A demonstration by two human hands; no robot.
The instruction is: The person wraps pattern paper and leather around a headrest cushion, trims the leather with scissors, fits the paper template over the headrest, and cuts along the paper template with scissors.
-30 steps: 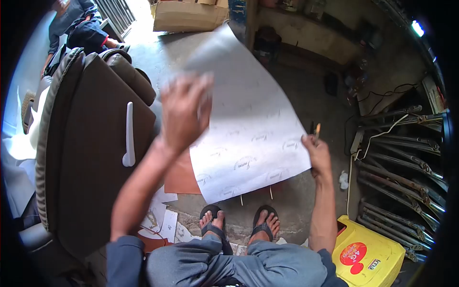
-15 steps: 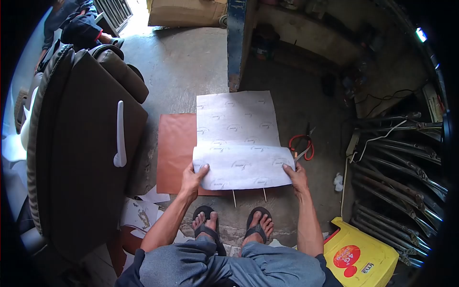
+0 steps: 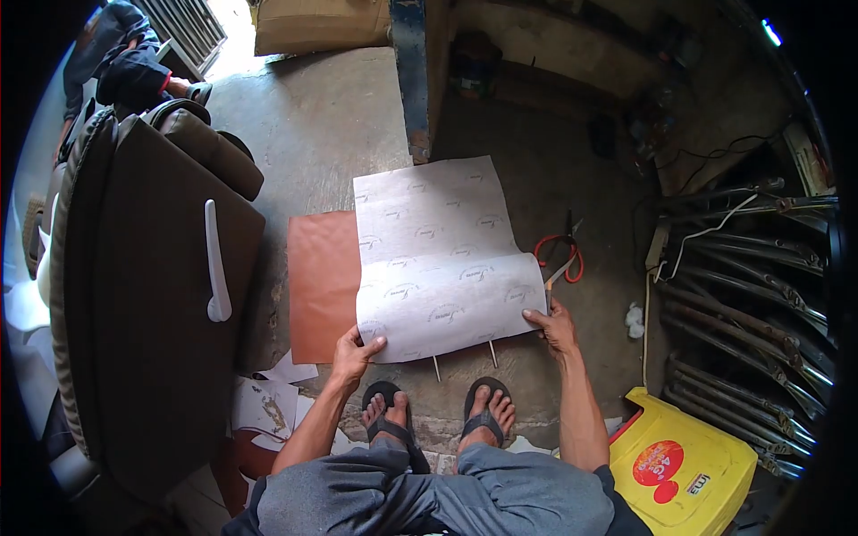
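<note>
Holding a printed white sheet [image 3: 442, 286] by its near corners, you sit with it spread in front of your feet. Your left hand [image 3: 357, 355] is closed on the near left corner, thumb on top; your right hand [image 3: 556, 330] grips the right edge near its corner the same way. The far half appears to lie flat, while the near half bows upward. At its left, the sheet overlaps a reddish-brown leather-like piece [image 3: 322, 286]; two thin white rods [image 3: 437, 368] poke from beneath the near edge.

The step in hand looks like positioning the sheet; the next move probably calls for level, even tension so it settles without creasing.

Just right of the sheet lie red-handled scissors [image 3: 581, 265]. The bare concrete floor [image 3: 304, 107] runs far to a cardboard box [image 3: 322, 25] and a blue post [image 3: 410, 71]. At left stands a dark brown recliner [image 3: 170, 295] with a white lever [image 3: 214, 259]; beyond it, a person [image 3: 121, 54] sits. At right are stacked metal frames [image 3: 751, 248] and, nearer, a yellow plastic container [image 3: 715, 456].
</note>
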